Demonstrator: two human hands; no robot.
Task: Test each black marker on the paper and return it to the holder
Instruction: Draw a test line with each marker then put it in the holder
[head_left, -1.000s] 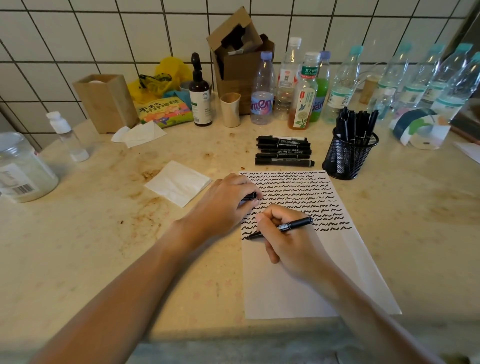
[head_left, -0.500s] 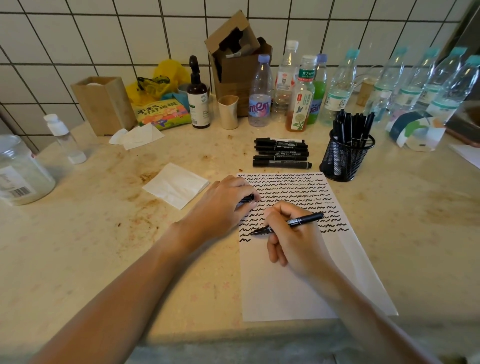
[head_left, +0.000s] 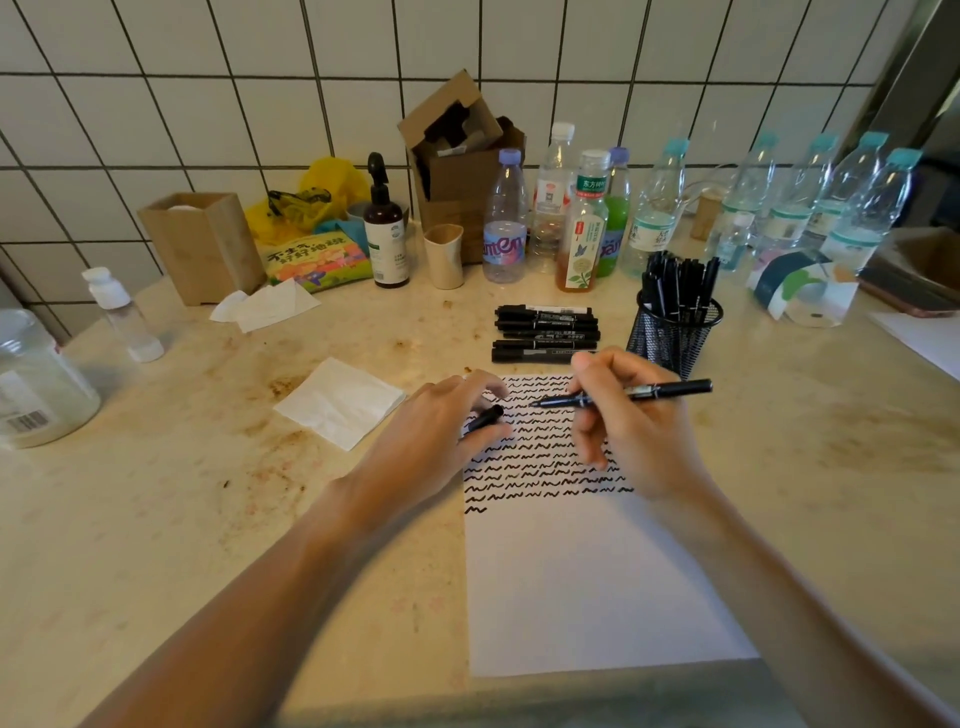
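Evidently set for recapping: right hand (head_left: 631, 431) pinches the slim uncapped black marker (head_left: 623, 394) level above the white squiggle-lined paper sheet (head_left: 587, 571), tip aimed at the black cap (head_left: 485, 417) gripped in left-hand (head_left: 441, 431) fingers; black mesh holder (head_left: 675, 332) waits just beyond.

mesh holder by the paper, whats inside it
The mesh holder holds a bunch of black markers standing upright, tops sticking out. Their lower ends and exact count are hidden by the mesh.

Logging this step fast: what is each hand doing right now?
Left hand: holding the marker cap.
Right hand: holding the uncapped black marker, tip lifted over the paper.
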